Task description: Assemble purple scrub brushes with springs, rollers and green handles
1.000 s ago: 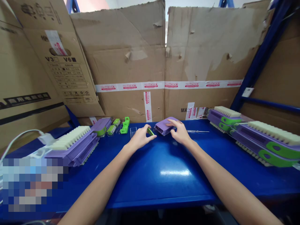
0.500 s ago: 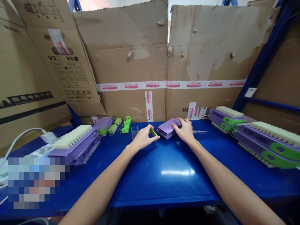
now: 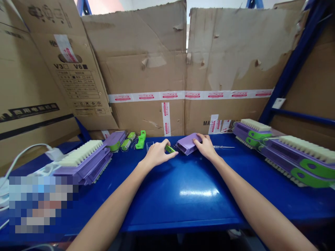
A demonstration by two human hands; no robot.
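Note:
Between the thumb and fingers of my left hand [image 3: 158, 153] is a small green plastic piece [image 3: 170, 149], tilted, with part of it hidden by the fingers. Dark coiled springs [image 3: 176, 147] show between that piece and a flat purple plastic housing [image 3: 188, 142]. My right hand [image 3: 205, 145] grips the housing at its right end, and its open end faces left. A clear plastic box [image 3: 149, 145] stands just behind my left hand, partly covered. To the right of my right hand lies a thin clear screwdriver [image 3: 222, 147].
On the left are a purple block with cream bristles [image 3: 81, 153], another purple housing [image 3: 115, 140], green parts [image 3: 141, 139] and springs. Several purple-and-green bristled blocks [image 3: 295, 157] line the right side. Cardboard [image 3: 146, 73] walls the back of the blue table [image 3: 180, 209].
My left hand has drawn slightly left of the housing, and springs now show in the gap. My right hand has shifted its hold on the housing's right end.

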